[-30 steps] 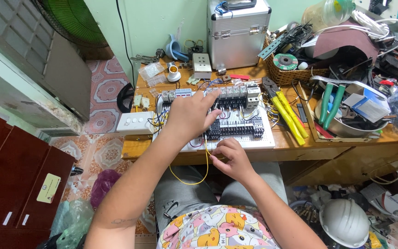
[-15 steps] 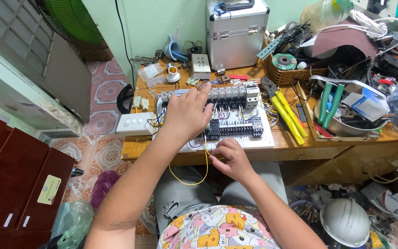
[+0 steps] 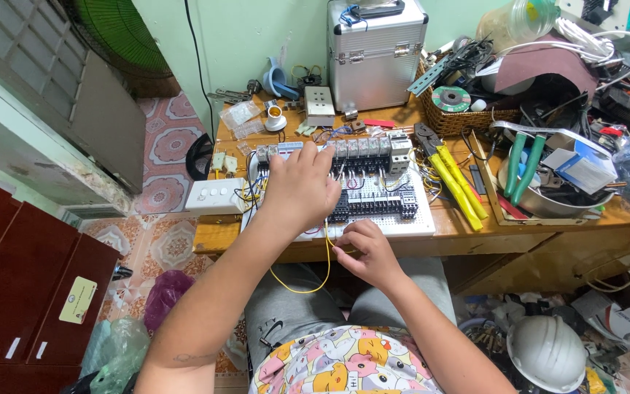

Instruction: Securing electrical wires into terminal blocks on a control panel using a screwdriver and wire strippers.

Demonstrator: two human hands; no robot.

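A white perforated wiring board (image 3: 421,219) lies on the wooden table, carrying a row of grey relays (image 3: 362,148) and black terminal blocks (image 3: 377,208). My left hand (image 3: 299,188) rests palm down on the board's left half, fingers reaching up to the relay row. A thin yellow wire (image 3: 308,281) loops down from the board over my lap. My right hand (image 3: 366,252) sits at the board's front edge with its fingers curled on that wire.
A white switch plate (image 3: 215,195) lies left of the board. Yellow-handled crimpers (image 3: 453,175) lie to the right, then a tray with green-handled pliers (image 3: 523,164). An aluminium case (image 3: 377,51) stands behind. A white helmet (image 3: 547,352) sits on the cluttered floor.
My left hand has shifted slightly along the board's left side; my right hand stays on the yellow wire at the front edge.
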